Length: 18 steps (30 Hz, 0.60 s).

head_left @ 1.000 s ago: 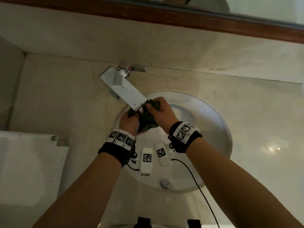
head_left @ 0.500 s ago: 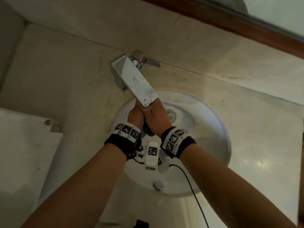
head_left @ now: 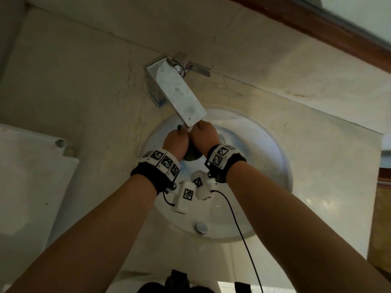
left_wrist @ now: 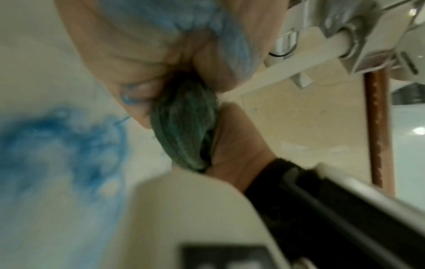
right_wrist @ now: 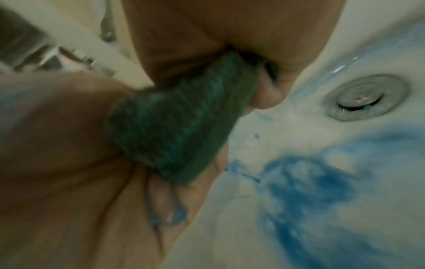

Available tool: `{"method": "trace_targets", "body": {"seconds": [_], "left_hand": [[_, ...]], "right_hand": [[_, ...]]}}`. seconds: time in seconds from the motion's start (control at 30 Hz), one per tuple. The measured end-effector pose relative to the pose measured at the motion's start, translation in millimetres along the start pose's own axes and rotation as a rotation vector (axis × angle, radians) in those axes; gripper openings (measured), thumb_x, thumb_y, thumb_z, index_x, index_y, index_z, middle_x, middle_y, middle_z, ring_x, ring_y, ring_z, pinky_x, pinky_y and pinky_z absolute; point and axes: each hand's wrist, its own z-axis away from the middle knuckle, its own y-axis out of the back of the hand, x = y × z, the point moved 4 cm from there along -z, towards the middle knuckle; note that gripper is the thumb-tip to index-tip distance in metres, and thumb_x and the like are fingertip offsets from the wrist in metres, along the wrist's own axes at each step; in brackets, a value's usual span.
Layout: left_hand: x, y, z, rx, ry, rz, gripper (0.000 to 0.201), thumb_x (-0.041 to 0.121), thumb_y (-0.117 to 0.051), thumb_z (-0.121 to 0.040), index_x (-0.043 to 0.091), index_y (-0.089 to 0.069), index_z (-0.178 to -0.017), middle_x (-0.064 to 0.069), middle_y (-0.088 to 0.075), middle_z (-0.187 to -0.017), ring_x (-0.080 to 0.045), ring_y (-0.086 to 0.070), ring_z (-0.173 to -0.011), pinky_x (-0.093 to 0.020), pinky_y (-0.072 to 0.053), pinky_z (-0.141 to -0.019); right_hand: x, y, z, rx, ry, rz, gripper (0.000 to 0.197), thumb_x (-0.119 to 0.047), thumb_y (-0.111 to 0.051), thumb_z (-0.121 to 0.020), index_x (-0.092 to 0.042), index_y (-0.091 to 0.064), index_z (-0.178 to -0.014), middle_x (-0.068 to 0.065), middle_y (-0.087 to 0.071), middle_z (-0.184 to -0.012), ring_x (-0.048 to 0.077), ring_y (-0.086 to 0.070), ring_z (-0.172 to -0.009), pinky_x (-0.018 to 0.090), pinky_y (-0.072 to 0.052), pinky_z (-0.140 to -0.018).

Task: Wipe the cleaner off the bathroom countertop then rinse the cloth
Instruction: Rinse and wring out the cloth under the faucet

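Overhead head view; close wrist views

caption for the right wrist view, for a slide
Both hands wring a dark green cloth over the white basin, blue cleaner streaking toward the drain.

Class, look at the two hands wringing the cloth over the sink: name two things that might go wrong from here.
1. Blue liquid stains the sink and may splash onto the countertop.
2. Both hands, left hand and right hand, twist the cloth right under the tap; knuckles may knock its spout.
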Motion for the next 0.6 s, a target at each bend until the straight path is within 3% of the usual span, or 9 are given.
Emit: {"method": "trace_targets", "body": {"seconds": [0.07,0.13,0.2,0.27,0.37,0.43,0.47,0.53,0.6], "left_hand": [[1.0,0.8,-0.4,-0.065,-0.007,0.105,0.037,0.03,-0.059,-0.086,0.004,-0.064,-0.112,-0.018,-0.068,-0.109,-0.033,-0.065,-0.101,-0.05,-0.049,-0.096],[-1.5,5.6,-3.5,-0.138,-0.001,0.161,0.051,0.025,-0.072,-0.066,0.007,-0.065,-0.112,-0.015,-0.07,-0.1,-0.033,-0.068,-0.094,-0.05,-0.053,-0.088],[6.0,8.8,2.0,-0.204,-0.055,0.098,0.046,0.001,-0.07,-0.073,0.006,-0.061,-0.119,-0.01,-0.068,-0.095,-0.032,-0.066,-0.091,-0.038,-0.055,-0.075],[9.9,13.2,1.8,-0.186,-0.146,0.064,0.052,-0.009,-0.068,-0.075,0.012,-0.059,-0.122,-0.008,-0.066,-0.107,-0.027,-0.063,-0.1,-0.034,-0.052,-0.078],[10.0,19.5,4.3,-0.107,-0.178,0.107,0.042,0.0,-0.074,-0.071,0.015,-0.064,-0.11,-0.008,-0.068,-0.11,-0.023,-0.065,-0.1,-0.038,-0.054,-0.089],[9.6,21.3,10.7,-0.065,-0.151,0.058,0.029,0.011,-0.073,-0.081,0.01,-0.066,-0.109,-0.009,-0.069,-0.107,-0.025,-0.066,-0.099,-0.035,-0.053,-0.087],[9.9,22.4,12.8,-0.045,-0.154,-0.024,0.027,0.02,-0.07,-0.086,0.007,-0.065,-0.11,-0.012,-0.068,-0.107,-0.027,-0.065,-0.1,-0.033,-0.05,-0.085],[10.1,23.0,17.8,-0.028,-0.114,-0.166,0.038,0.036,-0.056,-0.096,0.002,-0.064,-0.111,-0.019,-0.066,-0.111,-0.033,-0.062,-0.103,-0.033,-0.045,-0.083],[4.1,25.3,18.2,-0.055,0.054,-0.175,0.051,0.045,-0.041,-0.1,0.0,-0.061,-0.117,-0.022,-0.063,-0.117,-0.035,-0.059,-0.107,-0.036,-0.044,-0.088]], "right_hand": [[7.8,8.6,2.0,0.025,-0.04,-0.114,0.026,-0.029,-0.046,-0.098,-0.011,-0.063,-0.103,0.011,-0.069,-0.101,0.026,-0.064,-0.094,0.04,-0.052,-0.087],[9.6,19.6,6.3,0.042,-0.035,-0.26,0.016,-0.025,-0.053,-0.094,-0.019,-0.062,-0.105,0.006,-0.068,-0.104,0.022,-0.064,-0.097,0.037,-0.052,-0.088],[6.8,27.5,8.0,0.008,-0.021,-0.456,0.018,-0.017,-0.057,-0.083,-0.023,-0.065,-0.098,0.001,-0.069,-0.099,0.019,-0.064,-0.097,0.035,-0.051,-0.09],[-1.5,27.9,10.8,-0.109,0.006,-0.508,0.028,-0.008,-0.059,-0.075,-0.022,-0.066,-0.099,-0.002,-0.071,-0.094,0.017,-0.065,-0.094,0.032,-0.053,-0.088],[-8.9,27.4,13.6,-0.169,0.015,-0.178,0.032,-0.021,-0.068,-0.075,-0.016,-0.068,-0.107,0.006,-0.071,-0.106,0.024,-0.065,-0.102,0.042,-0.052,-0.094],[-11.3,30.7,15.9,-0.156,0.009,0.123,0.022,-0.032,-0.062,-0.09,-0.012,-0.068,-0.095,0.007,-0.069,-0.094,0.024,-0.064,-0.091,0.038,-0.051,-0.086],[-11.6,33.1,16.4,-0.119,0.027,0.245,0.028,-0.037,-0.056,-0.095,-0.012,-0.067,-0.089,0.007,-0.067,-0.087,0.024,-0.062,-0.085,0.034,-0.048,-0.079],[-16.4,37.5,20.6,-0.007,0.062,0.348,0.037,-0.04,-0.049,-0.097,-0.008,-0.066,-0.09,0.009,-0.064,-0.087,0.025,-0.06,-0.082,0.03,-0.043,-0.074],[-20.7,38.7,24.4,0.081,0.059,0.307,0.036,-0.038,-0.051,-0.097,-0.005,-0.067,-0.095,0.013,-0.064,-0.093,0.025,-0.061,-0.084,0.029,-0.045,-0.073]]}}
